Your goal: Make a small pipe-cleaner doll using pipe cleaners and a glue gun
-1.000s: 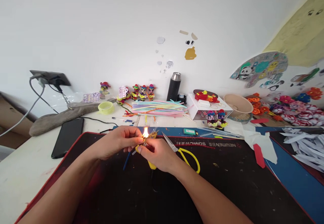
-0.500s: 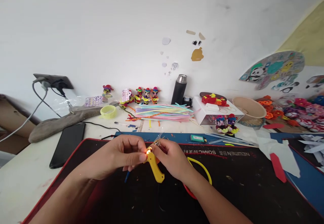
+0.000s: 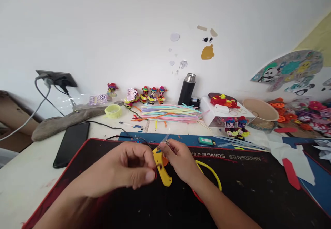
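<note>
My right hand (image 3: pixel 178 156) grips a yellow glue gun (image 3: pixel 164 173) by its upper body, with the handle slanting down towards me. An orange part (image 3: pixel 165 160) shows beside the handle, and a clear stick juts out beyond my fingers. Just left of the glue gun, my left hand (image 3: pixel 134 170) is closed in a pinch. A tiny red bit (image 3: pixel 155 175) shows at its thumb tip; the rest of what it holds is hidden. A yellow cord (image 3: pixel 210 168) curves on the black mat (image 3: pixel 245 194) behind my right wrist.
Pastel pipe cleaners (image 3: pixel 170 113) lie at the back near a black flask (image 3: pixel 186 89). Several small dolls (image 3: pixel 153 95) stand along the wall. At left are a phone (image 3: pixel 71 144) and yellow rings (image 3: pixel 113 111); at right, a white box (image 3: pixel 219 113) and a red strip (image 3: pixel 291 173).
The bright glow at the top of the glue gun is gone. My left hand has come slightly towards me, apart from that spot. The whole view has shifted a little.
</note>
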`<state>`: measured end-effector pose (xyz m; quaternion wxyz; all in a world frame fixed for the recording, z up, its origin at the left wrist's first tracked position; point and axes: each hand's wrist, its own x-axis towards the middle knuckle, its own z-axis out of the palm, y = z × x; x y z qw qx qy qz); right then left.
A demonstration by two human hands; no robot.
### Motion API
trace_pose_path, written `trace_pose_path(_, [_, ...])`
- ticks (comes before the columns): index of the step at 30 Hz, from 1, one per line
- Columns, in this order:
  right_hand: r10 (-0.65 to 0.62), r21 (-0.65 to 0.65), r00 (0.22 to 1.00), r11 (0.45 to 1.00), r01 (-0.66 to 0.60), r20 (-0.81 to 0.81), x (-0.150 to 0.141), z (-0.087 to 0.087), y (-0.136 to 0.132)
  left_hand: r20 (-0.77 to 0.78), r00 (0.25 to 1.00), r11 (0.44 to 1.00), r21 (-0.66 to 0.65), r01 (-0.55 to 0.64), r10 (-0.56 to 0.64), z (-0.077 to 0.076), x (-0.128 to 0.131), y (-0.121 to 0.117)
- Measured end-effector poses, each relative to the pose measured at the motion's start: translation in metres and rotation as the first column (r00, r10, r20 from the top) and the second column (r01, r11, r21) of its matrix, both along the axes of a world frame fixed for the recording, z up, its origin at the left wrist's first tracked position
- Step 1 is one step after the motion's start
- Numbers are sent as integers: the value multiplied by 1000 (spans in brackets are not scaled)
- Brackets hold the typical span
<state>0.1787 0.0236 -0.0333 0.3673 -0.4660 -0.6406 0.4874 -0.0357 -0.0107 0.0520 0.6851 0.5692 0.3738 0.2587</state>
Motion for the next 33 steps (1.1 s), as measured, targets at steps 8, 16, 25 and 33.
trace_pose_path(8, [-39,0,996,999,39,-82,4,-2,6,-546,684,812,572,-117,484,-28,-31,16])
trace_pose_path(16, [-27,6,994,1000,28,-105,5,3,4,-664,509,802,589,-93,547,-39,-69,24])
trace_pose_path(25, [-27,0,997,1000,27,-70,5,2,2,-595,570,807,539,-239,566,-67,-89,30])
trace_pose_path(33, [-24,7,996,1000,25,-88,6,3,1,-668,536,833,537,-135,517,-74,-97,31])
